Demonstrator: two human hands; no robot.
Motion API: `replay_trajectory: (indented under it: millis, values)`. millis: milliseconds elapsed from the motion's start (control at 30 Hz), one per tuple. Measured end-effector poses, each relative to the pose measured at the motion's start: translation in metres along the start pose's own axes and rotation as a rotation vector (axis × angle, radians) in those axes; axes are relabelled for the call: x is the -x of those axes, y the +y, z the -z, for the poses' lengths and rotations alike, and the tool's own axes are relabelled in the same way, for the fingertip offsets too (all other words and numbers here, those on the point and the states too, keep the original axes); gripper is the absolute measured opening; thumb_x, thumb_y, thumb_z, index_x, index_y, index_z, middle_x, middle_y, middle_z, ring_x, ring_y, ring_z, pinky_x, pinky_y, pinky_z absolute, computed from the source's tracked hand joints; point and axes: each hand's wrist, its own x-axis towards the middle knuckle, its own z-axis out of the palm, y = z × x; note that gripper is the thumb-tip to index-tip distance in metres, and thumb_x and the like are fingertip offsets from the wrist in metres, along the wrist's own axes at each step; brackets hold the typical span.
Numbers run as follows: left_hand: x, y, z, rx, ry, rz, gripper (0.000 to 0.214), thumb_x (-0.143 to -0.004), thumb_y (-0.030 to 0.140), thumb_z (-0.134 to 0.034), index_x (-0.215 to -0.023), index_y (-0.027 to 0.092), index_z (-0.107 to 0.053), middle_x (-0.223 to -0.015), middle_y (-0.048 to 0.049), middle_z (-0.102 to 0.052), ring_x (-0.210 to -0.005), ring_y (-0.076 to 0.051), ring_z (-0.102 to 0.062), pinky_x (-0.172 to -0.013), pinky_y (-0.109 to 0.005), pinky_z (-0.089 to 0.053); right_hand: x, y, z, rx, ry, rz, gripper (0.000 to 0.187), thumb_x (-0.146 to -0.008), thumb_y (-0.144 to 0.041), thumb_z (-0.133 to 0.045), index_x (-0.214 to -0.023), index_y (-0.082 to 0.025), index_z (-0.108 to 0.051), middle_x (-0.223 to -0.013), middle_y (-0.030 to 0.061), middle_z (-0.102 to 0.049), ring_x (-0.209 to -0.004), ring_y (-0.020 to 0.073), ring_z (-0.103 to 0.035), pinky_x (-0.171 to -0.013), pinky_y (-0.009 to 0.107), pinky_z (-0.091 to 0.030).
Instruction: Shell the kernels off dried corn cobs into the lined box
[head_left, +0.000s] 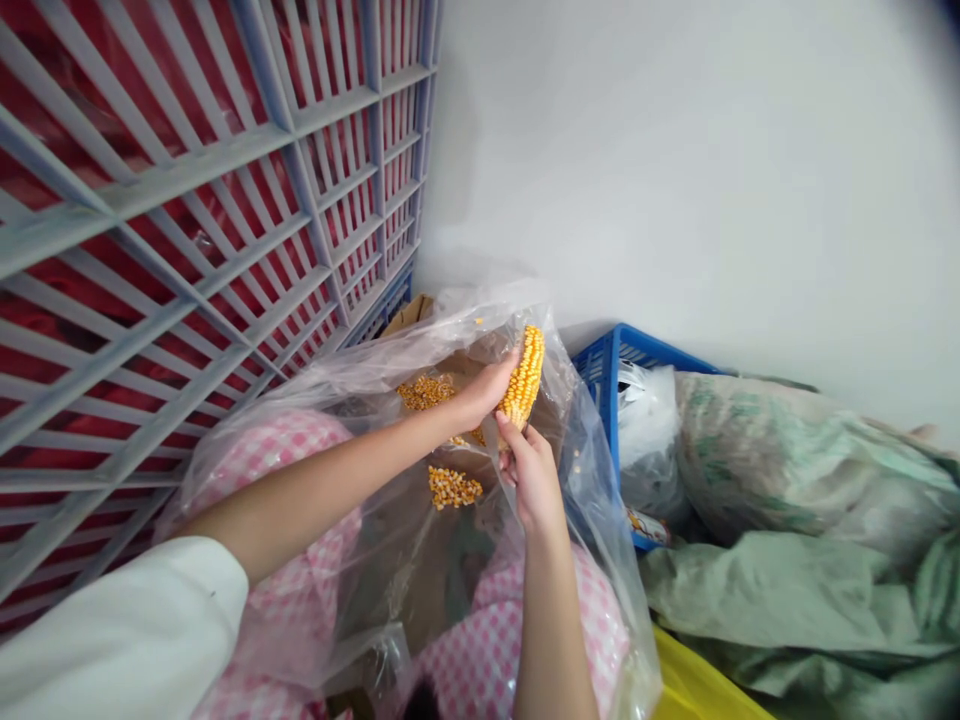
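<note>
A yellow corn cob (527, 372), most of its kernels on, is held tilted up above a clear plastic bag (600, 480). My left hand (486, 392) is closed around the cob's left side. At the lower end, my right hand (531, 468) is closed on the cob, its thumb against the kernels; the undersides of the fingers are hidden. Below the hands, loose corn kernels (453, 488) lie in a small heap in the bag. A second pile of kernels (426, 391) sits farther back, partly behind my left wrist.
Stacked slatted crates (292, 135) with red material inside rise on the left. To the right stands a blue crate (616, 400) with plastic bags, beside a stuffed woven sack (795, 455) and green cloth (787, 590). A white wall (675, 170) is behind. Pink checked fabric (480, 655) covers my legs.
</note>
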Motion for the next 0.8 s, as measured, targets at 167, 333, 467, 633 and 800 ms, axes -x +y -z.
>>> replay_trajectory:
  millis: [167, 333, 467, 633, 800]
  values:
    - [0.008, 0.003, -0.002, -0.120, 0.006, -0.043, 0.045, -0.083, 0.049, -0.039, -0.086, 0.012, -0.064, -0.067, -0.0041, -0.064, -0.064, -0.015, -0.054, -0.062, -0.026, -0.039, 0.000, 0.001, 0.000, -0.008, 0.002, -0.004, 0.034, -0.067, -0.048, -0.064, -0.069, -0.018, -0.047, -0.041, -0.0097, -0.038, -0.032, 0.0027, -0.024, -0.032, 0.018, -0.013]
    - [0.012, 0.004, -0.004, -0.138, 0.021, -0.031, 0.049, -0.084, 0.052, -0.035, -0.078, 0.013, -0.064, -0.058, -0.0032, -0.061, -0.060, -0.015, -0.053, -0.059, -0.024, -0.038, -0.001, 0.002, 0.001, 0.006, 0.007, 0.006, 0.035, -0.067, -0.048, -0.064, -0.068, -0.019, -0.045, -0.040, -0.0099, -0.038, -0.032, 0.0028, -0.023, -0.032, 0.019, -0.012]
    - [0.011, 0.002, -0.004, -0.179, 0.045, -0.054, 0.050, -0.083, 0.054, -0.034, -0.071, 0.015, -0.062, -0.055, -0.0023, -0.058, -0.058, -0.015, -0.051, -0.059, -0.025, -0.037, -0.001, 0.002, 0.002, 0.014, 0.026, 0.001, 0.035, -0.066, -0.047, -0.065, -0.067, -0.019, -0.045, -0.039, -0.0097, -0.039, -0.032, 0.0029, -0.024, -0.032, 0.019, -0.013]
    - [0.006, -0.004, -0.003, -0.193, 0.082, -0.065, 0.049, -0.083, 0.054, -0.034, -0.066, 0.016, -0.059, -0.053, -0.0024, -0.055, -0.059, -0.016, -0.051, -0.059, -0.025, -0.037, -0.001, 0.002, 0.002, 0.008, 0.030, 0.007, 0.035, -0.065, -0.047, -0.066, -0.067, -0.019, -0.045, -0.040, -0.0098, -0.039, -0.033, 0.0030, -0.026, -0.033, 0.018, -0.014]
    - [0.001, -0.006, -0.002, -0.145, 0.106, -0.053, 0.049, -0.085, 0.050, -0.030, -0.077, 0.014, -0.062, -0.064, -0.0051, -0.061, -0.064, -0.016, -0.053, -0.061, -0.026, -0.038, -0.002, 0.001, 0.002, -0.023, -0.006, -0.025, 0.033, -0.066, -0.048, -0.064, -0.069, -0.019, -0.048, -0.040, -0.0090, -0.040, -0.032, 0.0032, -0.025, -0.032, 0.019, -0.013]
